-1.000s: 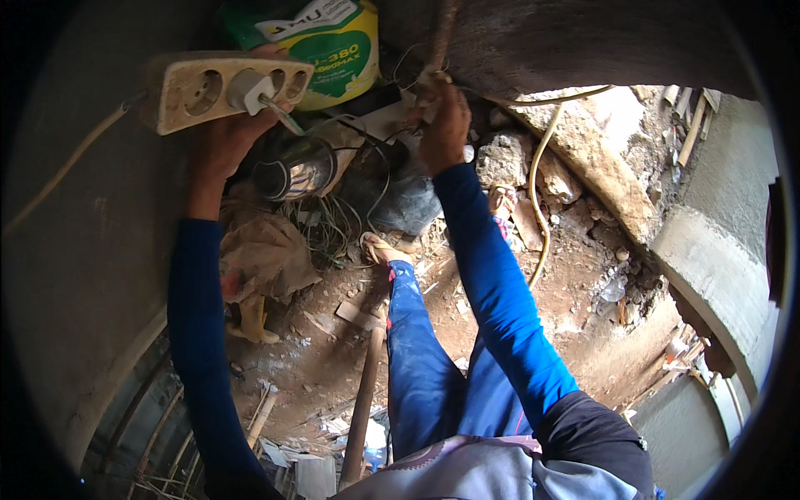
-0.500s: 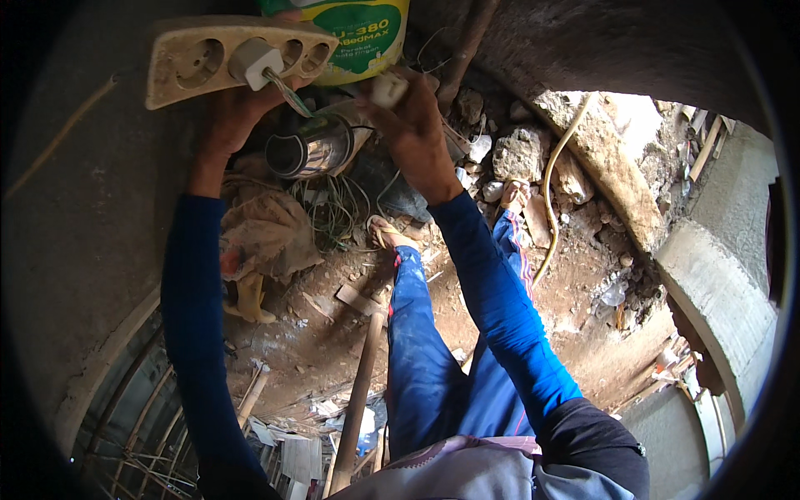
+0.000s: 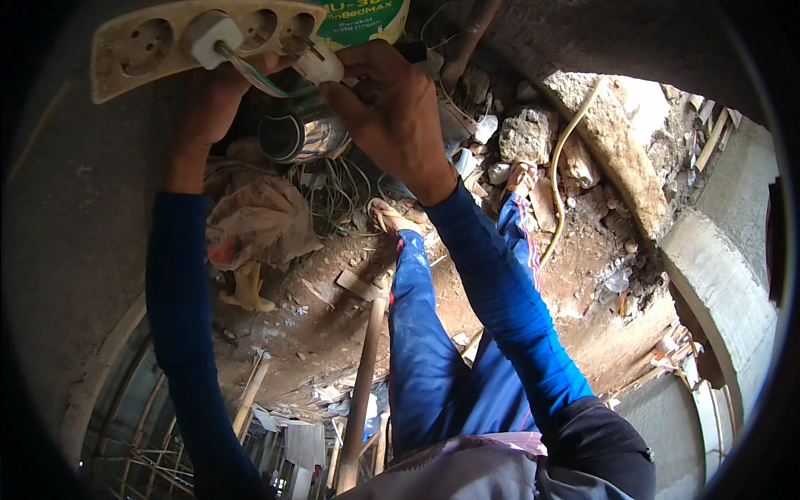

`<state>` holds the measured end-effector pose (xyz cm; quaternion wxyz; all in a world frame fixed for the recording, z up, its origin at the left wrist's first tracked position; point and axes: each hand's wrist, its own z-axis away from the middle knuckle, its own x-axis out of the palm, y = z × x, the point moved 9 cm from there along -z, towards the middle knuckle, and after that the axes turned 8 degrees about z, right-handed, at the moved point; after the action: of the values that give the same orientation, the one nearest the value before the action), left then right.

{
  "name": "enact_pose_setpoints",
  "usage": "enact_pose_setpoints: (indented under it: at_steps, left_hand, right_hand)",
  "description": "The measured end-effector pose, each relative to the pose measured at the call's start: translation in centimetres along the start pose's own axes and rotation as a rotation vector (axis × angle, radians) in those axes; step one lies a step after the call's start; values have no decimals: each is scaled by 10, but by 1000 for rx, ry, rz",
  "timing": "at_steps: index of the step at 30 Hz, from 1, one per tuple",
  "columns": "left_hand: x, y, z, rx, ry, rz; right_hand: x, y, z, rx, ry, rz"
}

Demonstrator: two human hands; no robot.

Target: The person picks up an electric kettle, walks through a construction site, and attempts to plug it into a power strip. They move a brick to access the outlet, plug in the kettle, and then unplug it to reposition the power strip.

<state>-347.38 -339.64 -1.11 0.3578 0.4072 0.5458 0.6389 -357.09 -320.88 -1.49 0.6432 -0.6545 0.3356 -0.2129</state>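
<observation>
My left hand [image 3: 212, 104] grips a long off-white power strip [image 3: 187, 42] from behind and below; its fingers are partly hidden by the strip. One white plug [image 3: 213, 39] with a greenish cable sits in a socket of the strip. Between the fingers of my right hand [image 3: 396, 112] is a second white plug [image 3: 319, 63], its pins turned toward the socket at the strip's right end. Whether the pins touch that socket I cannot tell. Under the hands lies a dark cylinder [image 3: 283, 137] with a shiny side, partly covered by my right hand.
Behind the strip stands a green and yellow bucket [image 3: 362, 25]. Tangled wires [image 3: 342, 196] and a dirty sack [image 3: 262, 212] lie below the hands. Rocks [image 3: 527, 133], a yellowish hose [image 3: 571, 125] and a wooden beam [image 3: 621, 158] are at right. A wooden pole [image 3: 364, 387] rises beside my legs.
The power strip has moved left and slightly up with my left hand. My right hand has brought its plug leftward, close to the strip's right-end socket.
</observation>
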Motion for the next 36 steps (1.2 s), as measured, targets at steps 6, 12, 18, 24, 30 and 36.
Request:
enact_pose_setpoints:
  at_steps: [6,12,18,24,30,36]
  left_hand:
    - [-6,-3,3,-88,-70,12]
    - [-9,-5,4,-120,-108,32]
    - [3,-1,12,-91,-174,102]
    - [2,1,17,-62,-14,-97]
    - [8,2,17,-60,28,-212]
    - [-7,13,18,-48,132,-512]
  right_hand:
    - [-10,-9,3,-128,154,107]
    - [-8,-27,5,-322,304,190]
    - [-5,-11,1,58,262,-59]
    - [9,11,-6,376,37,-171]
    - [27,23,-7,392,-35,-239]
    - [35,-13,-19,-251,49,416]
